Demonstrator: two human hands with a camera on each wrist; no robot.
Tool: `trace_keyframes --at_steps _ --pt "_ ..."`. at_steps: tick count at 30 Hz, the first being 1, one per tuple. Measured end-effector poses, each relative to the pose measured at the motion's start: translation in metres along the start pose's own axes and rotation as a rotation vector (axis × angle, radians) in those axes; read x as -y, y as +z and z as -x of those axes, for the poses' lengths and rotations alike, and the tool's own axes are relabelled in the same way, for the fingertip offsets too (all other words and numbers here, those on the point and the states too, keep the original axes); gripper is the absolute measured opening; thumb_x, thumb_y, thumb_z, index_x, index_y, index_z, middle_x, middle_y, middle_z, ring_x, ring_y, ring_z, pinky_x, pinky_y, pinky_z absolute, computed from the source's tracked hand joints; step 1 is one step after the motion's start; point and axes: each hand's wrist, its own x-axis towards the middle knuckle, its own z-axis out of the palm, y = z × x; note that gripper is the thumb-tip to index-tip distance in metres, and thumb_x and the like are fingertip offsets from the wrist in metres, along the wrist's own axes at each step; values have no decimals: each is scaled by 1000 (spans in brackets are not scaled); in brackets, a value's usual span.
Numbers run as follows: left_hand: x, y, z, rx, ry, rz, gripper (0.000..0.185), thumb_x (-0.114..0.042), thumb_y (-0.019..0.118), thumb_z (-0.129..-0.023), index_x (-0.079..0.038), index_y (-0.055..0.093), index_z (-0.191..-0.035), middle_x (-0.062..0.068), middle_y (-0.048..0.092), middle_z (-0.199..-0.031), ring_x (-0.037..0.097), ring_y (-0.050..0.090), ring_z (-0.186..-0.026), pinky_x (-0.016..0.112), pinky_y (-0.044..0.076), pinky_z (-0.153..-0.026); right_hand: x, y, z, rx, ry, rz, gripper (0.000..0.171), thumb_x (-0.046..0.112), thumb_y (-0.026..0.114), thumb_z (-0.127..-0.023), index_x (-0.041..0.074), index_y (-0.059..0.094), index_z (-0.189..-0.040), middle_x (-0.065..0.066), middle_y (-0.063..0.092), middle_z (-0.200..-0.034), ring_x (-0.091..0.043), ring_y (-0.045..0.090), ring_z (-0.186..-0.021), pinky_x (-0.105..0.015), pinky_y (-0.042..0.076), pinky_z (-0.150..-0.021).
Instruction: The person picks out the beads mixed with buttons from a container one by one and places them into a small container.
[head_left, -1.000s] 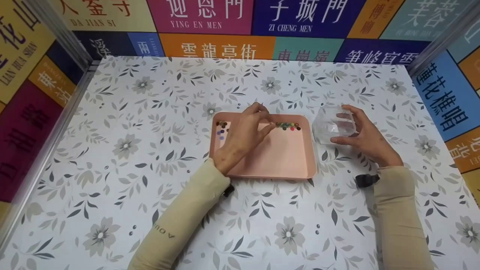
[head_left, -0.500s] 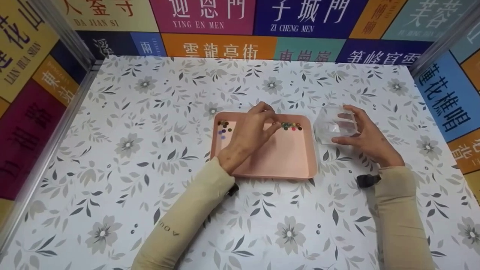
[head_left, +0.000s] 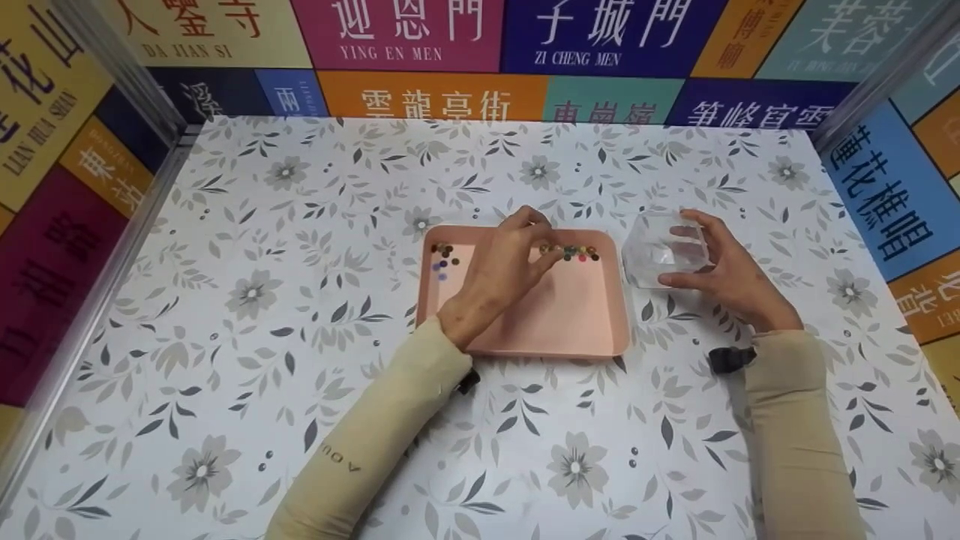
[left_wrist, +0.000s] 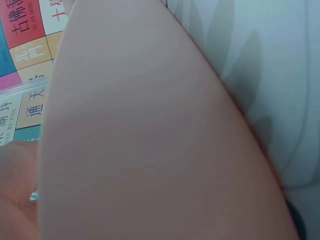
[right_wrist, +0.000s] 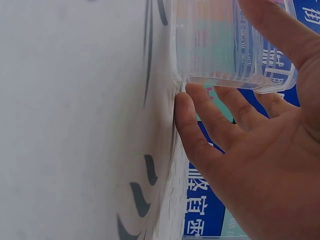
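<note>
Beads lie in two clusters along the far edge of one pink tray in the head view; their count is unclear. Left hand hovers over the tray, fingertips pinched beside the right cluster; whether they hold a bead is hidden. Right hand grips one clear cup right of the tray.

Left wrist view shows only blurred tray.

Right wrist view shows curled fingers round the cup, cut off above.

Left hand: forearm angled inward, fingers curled, tips pinched together. Right hand: fingers spread and gently curved, thumb opposed, cupping.
</note>
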Motion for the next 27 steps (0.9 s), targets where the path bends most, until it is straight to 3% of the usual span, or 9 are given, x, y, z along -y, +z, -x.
trace_keyframes --at_steps 5,11,20,27 --pt "-2 3 -1 -7 23 8 13 -22 73 -99 -11 78 -104 4 66 -116 16 68 -106 25 56 -92 -1 0 -1 1 9 -1 104 16 86 -86 33 19 -163 -8 37 -166 -32 38 -153 -45 38 -114" --pt "-5 5 -3 1 9 -25 18 -26 73 -99 -11 79 -106 3 66 -117 16 68 -106 26 56 -89 -2 0 1 0 5 11 103 17 86 -87 34 20 -163 -6 37 -166 -30 39 -152 -28 43 -105" --pt "-8 10 -5 4 13 9 20 -25 74 -98 -9 79 -108 4 66 -114 17 69 -103 25 56 -88 -2 -2 0 1 5 10 103 16 86 -86 32 20 -163 -8 38 -165 -30 40 -152 -21 45 -100" --pt "-10 11 -4 9 13 7 19 -25 74 -98 -13 81 -111 3 66 -111 14 69 -101 24 56 -84 -1 0 -1 3 -3 -6 102 15 86 -86 32 21 -163 -8 38 -165 -30 41 -152 -17 45 -97"
